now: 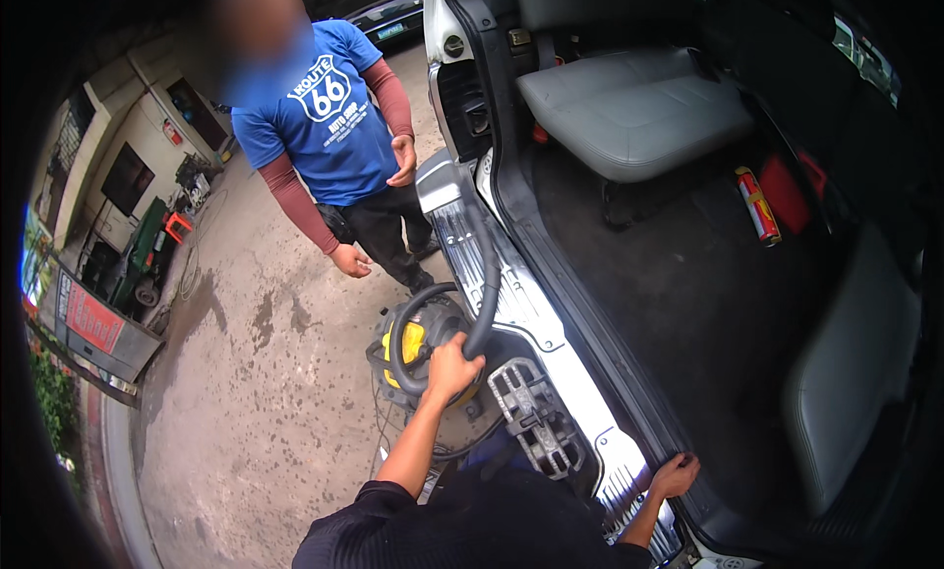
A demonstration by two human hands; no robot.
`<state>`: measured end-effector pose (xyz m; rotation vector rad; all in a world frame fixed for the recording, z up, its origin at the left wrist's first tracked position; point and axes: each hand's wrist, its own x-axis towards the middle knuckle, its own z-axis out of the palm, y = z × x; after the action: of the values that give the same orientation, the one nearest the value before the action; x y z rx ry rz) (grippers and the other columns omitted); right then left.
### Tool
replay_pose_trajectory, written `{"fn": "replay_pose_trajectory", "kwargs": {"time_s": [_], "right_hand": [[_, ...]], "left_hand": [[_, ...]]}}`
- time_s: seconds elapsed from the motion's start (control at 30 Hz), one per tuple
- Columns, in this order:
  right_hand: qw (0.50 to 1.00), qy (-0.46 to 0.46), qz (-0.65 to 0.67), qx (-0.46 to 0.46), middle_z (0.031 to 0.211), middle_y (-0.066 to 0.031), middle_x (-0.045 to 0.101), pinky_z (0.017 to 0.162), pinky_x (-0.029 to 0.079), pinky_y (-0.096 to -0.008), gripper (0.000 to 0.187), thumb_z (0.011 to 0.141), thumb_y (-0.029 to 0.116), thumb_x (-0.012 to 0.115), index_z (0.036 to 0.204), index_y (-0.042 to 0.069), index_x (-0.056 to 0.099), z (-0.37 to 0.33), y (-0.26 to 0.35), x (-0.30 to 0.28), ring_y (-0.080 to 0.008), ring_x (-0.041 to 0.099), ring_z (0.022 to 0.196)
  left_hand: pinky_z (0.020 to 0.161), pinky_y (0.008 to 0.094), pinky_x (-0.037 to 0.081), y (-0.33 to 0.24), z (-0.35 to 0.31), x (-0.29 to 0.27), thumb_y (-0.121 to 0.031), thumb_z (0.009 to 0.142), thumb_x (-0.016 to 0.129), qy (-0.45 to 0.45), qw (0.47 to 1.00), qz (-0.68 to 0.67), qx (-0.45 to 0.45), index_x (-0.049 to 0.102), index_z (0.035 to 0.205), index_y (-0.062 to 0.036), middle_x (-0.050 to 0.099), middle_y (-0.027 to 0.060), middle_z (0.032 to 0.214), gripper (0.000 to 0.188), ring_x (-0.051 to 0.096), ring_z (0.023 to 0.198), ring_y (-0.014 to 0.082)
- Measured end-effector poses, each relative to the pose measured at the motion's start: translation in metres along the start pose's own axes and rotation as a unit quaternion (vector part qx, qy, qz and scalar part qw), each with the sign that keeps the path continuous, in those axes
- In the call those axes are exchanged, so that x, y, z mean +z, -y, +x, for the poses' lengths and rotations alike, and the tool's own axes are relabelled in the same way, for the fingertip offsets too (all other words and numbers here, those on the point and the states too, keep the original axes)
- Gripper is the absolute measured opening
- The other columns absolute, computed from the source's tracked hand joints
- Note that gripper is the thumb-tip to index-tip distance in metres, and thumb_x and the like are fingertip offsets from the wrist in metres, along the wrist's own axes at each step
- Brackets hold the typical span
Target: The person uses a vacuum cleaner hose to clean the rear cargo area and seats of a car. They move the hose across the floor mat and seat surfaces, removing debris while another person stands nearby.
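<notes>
One head view to go on, and in it our left hand (pixel 454 366) is wrapped around a dark vacuum hose (pixel 488 296), which loops by the grey-and-yellow shop vacuum (pixel 444 327) on the concrete (pixel 285 402), just beside the vehicle's running board (pixel 533 313). Our right hand (pixel 676 476) rests at the door sill (pixel 631 397), fingers curled; we can't tell if it's gripping anything. We'd call this step handling the hose at the open doorway, and reckon the next move calls for a firm grip plus enough slack to clear the board's edge. Texture-wise: bendy tube, rounded drum, shiny embossed metal, smooth leather-look seat (pixel 629 117), flat dark carpet (pixel 629 274) with a red-and-yellow can (pixel 757 209) on it. A co-worker (pixel 329 146) in blue stands past the vacuum.
</notes>
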<state>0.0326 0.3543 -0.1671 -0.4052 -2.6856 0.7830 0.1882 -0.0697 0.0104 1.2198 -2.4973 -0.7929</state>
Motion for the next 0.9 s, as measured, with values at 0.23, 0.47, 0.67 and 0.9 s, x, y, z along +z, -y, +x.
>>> {"fn": "replay_pose_trajectory", "kwargs": {"time_s": [0.23,0.47,0.67,0.9], "right_hand": [[1.000,-0.023,-0.012,-0.015,0.089,-0.0126,0.061,0.069,0.046,-0.0458,0.021,0.083,0.023,0.054,0.090,0.004,0.062,0.001,-0.001,0.001,-0.0336,0.061,0.083],[0.999,-0.033,-0.022,0.014,0.094,-0.0147,0.064,0.074,0.046,-0.0470,0.022,0.084,0.025,0.056,0.092,0.006,0.063,0.003,0.004,0.003,-0.0367,0.062,0.088],[0.997,-0.056,-0.040,0.045,0.089,-0.0121,0.063,0.068,0.046,-0.0457,0.019,0.083,0.023,0.056,0.089,0.005,0.062,0.005,0.009,0.008,-0.0346,0.062,0.080],[0.996,-0.075,-0.030,0.036,0.091,-0.0145,0.065,0.072,0.046,-0.0471,0.023,0.084,0.027,0.055,0.092,0.006,0.062,0.005,0.008,0.009,-0.0375,0.062,0.083]], "left_hand": [[0.073,0.0450,0.051,-0.018,-0.018,0.051,-0.025,0.064,0.073,0.183,0.958,0.059,0.212,0.065,0.100,-0.0074,0.066,0.0157,0.085,0.041,0.064,0.081,0.0353],[0.072,0.0420,0.051,-0.001,0.067,0.041,-0.043,0.075,0.075,0.193,0.954,-0.080,0.217,0.063,0.114,-0.0049,0.068,0.0172,0.080,0.056,0.067,0.075,0.0317],[0.075,0.0347,0.050,0.007,0.173,0.064,-0.045,0.080,0.070,0.190,0.978,-0.051,0.074,0.068,0.106,0.0025,0.068,0.0167,0.082,0.054,0.065,0.077,0.0228],[0.056,0.0282,0.052,0.016,0.260,0.062,-0.038,0.093,0.059,0.359,0.882,-0.306,-0.020,0.065,0.104,0.0012,0.066,0.0095,0.077,0.042,0.063,0.064,0.0155]]}}
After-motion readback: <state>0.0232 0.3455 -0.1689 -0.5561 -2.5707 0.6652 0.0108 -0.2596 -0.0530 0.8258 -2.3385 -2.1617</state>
